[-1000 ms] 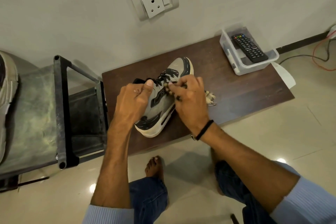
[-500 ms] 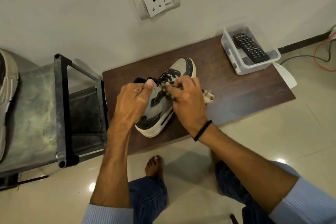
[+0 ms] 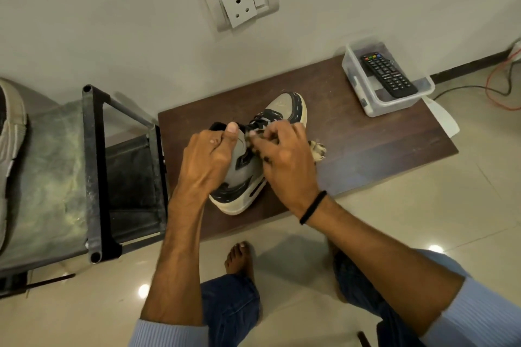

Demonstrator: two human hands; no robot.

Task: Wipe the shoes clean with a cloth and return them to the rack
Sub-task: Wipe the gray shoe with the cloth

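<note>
A: What are the fingers doing?

B: The left hand curls round the shoe at the heel, thumb up on the collar. The right hand bunches the cloth against the laces.

A: And where is the shoe?

B: On the board, toe towards the wall. The rack is just left, with another shoe on top. A box with a remote is far right.

Grey-and-black shoe, dark-brown table

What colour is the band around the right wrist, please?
The wristband is black; it shows best in the head view.
</note>
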